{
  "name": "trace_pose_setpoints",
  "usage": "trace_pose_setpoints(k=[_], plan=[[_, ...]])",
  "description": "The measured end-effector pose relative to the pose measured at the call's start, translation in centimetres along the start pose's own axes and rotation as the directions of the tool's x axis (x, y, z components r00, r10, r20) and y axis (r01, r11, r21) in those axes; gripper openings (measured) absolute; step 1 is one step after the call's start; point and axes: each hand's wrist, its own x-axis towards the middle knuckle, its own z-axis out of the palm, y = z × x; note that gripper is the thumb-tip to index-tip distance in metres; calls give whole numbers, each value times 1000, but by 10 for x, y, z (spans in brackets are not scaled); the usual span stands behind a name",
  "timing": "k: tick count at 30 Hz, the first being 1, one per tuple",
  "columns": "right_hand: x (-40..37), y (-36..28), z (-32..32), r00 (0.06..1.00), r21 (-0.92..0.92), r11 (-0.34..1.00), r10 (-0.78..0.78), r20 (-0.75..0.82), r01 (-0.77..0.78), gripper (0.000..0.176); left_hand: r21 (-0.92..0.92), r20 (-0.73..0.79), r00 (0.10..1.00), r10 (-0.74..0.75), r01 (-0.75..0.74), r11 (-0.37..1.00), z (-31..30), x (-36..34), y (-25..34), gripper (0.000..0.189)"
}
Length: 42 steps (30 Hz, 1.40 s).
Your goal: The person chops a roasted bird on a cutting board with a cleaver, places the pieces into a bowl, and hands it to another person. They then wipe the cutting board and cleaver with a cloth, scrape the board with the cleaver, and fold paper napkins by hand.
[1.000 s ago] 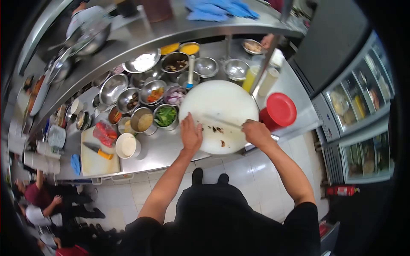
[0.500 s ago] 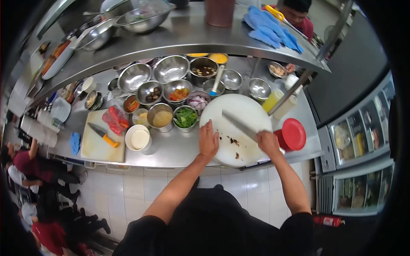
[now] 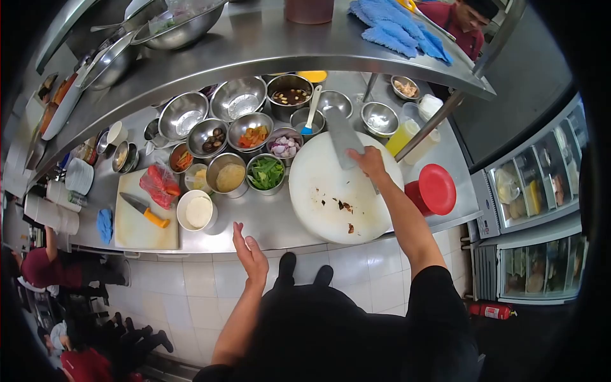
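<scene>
My right hand (image 3: 369,163) is wrapped round the handle of a cleaver (image 3: 342,135), whose broad blade points away from me above the far side of the round white cutting board (image 3: 312,213). Small dark scraps (image 3: 345,206) lie scattered on the board. Off the counter's front edge, my left hand (image 3: 252,256) is raised with fingers apart, holding nothing. Nearest to it is a white tub (image 3: 196,211) of pale contents. Behind the board's left side stand metal bowls of green leaves (image 3: 266,173) and chopped purple onion (image 3: 286,146).
A steel shelf (image 3: 254,70) with blue cloths (image 3: 398,28) spans the counter's back. A red container (image 3: 436,190) is right of the board. At left, an orange-handled knife (image 3: 145,210) lies on a rectangular board (image 3: 130,232). A co-worker (image 3: 461,25) stands beyond the shelf.
My left hand has left the board and moved left, back toward me. My right hand has carried the cleaver up and away from me, its blade turned more upright in view.
</scene>
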Motion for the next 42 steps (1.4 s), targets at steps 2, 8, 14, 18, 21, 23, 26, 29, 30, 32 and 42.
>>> trace_pose_setpoints(k=[2, 8, 14, 18, 21, 23, 26, 29, 30, 32, 42], plan=[[-8, -30, 3, 990, -24, 996, -79, 113, 83, 64, -11, 9, 1000, -7, 7, 1000, 1, -4, 0, 51], [-2, -1, 20, 638, 32, 701, -665, 388, 712, 68, -13, 136, 987, 90, -89, 996, 24, -3, 17, 51], [-100, -17, -62, 916, -335, 869, -269, 297, 363, 58, 65, 365, 908, 203, -243, 968, 60, 19, 13, 67], [-194, 54, -81, 992, -45, 998, -55, -113, 50, 51, 316, 592, 748, 298, -556, 769, 75, 51, 2, 98], [-273, 71, -90, 941, 130, 937, 333, -55, -324, 48, 347, 740, 630, 236, -659, 668, 82, 72, 1, 107], [-311, 81, -81, 825, 386, 755, 565, 29, -531, 47, 320, 780, 581, 232, -689, 650, 87, 77, 4, 107], [-333, 73, -49, 775, 364, 733, 630, -47, -574, 47, 285, 831, 508, 227, -738, 612, 92, 77, 14, 108], [-334, 39, -23, 765, 310, 743, 640, -72, -593, 53, 276, 864, 469, 186, -749, 603, 98, 72, 26, 106], [-332, 28, -15, 780, 277, 766, 620, -82, -580, 55, 284, 869, 467, 166, -744, 605, 100, 70, 28, 104], [-326, 10, 2, 809, 207, 803, 583, -74, -560, 58, 263, 869, 461, 179, -737, 623, 103, 66, 26, 104], [-292, -56, 44, 798, 147, 791, 603, -23, -594, 59, 184, 886, 419, 198, -710, 680, 109, 68, 22, 97]])
